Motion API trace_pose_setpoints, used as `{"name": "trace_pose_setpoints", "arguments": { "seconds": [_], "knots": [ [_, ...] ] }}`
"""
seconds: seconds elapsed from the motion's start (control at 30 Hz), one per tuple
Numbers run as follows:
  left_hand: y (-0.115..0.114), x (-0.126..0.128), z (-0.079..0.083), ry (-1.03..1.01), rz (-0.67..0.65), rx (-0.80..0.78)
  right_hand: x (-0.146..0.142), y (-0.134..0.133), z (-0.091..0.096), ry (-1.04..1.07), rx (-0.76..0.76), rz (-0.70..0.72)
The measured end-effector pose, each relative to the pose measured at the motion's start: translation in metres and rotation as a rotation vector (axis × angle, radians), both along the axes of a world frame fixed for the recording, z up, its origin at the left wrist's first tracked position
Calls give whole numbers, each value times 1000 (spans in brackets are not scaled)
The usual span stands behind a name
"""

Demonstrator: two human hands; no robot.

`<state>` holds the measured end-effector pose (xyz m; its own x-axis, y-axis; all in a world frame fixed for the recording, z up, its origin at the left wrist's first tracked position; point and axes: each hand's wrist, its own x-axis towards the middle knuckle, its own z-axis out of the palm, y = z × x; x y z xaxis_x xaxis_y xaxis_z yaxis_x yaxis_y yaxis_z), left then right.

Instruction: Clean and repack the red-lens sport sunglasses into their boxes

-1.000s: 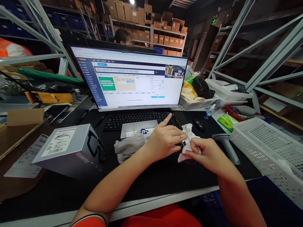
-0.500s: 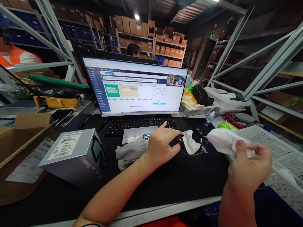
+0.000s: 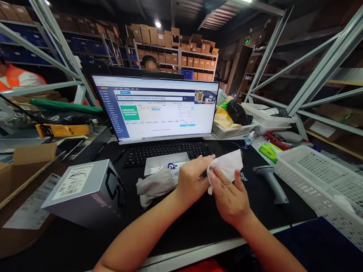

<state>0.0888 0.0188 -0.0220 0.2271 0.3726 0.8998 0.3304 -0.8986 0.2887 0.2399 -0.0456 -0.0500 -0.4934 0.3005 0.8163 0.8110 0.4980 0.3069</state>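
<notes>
My left hand [image 3: 193, 177] and my right hand [image 3: 229, 196] meet over the black desk mat [image 3: 198, 219], both closed on a crumpled white tissue [image 3: 228, 164]. A dark object under the tissue is mostly hidden between my fingers. Just left of my left hand lies a grey cloth pouch [image 3: 154, 185]. Behind it sits an open shallow grey box tray [image 3: 164, 161] with a small blue item inside, in front of the black keyboard [image 3: 167, 150].
A monitor [image 3: 159, 107] stands behind the keyboard. A grey product box [image 3: 85, 190] and cardboard lie at left. A barcode scanner [image 3: 270, 179] and white baskets [image 3: 320, 181] are at right. Another person sits behind the monitor; an orange sleeve shows far left.
My right hand swung out to the white basket with a tissue piece, then came back to my left hand. Both now hold tissue over the dark object. The view tilted slightly.
</notes>
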Motion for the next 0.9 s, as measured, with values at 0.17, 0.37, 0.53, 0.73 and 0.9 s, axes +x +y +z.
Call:
{"name": "trace_pose_setpoints", "arguments": {
  "seconds": [0.17,0.37,0.53,0.73,0.9],
  "knots": [
    [-1,5,-1,-25,12,-17,24,4,14,198,6,-110],
    [-4,3,-2,-61,-46,-58,-2,-2,4,12,22,-13],
    [-5,6,-1,-91,0,-96,33,1,12,133,-47,-18],
    [-4,11,-4,-168,49,-181,54,3,-22,1440,-138,57],
    [-7,18,-10,-145,43,-166,18,8,-17,1861,-695,583]
  ]
}}
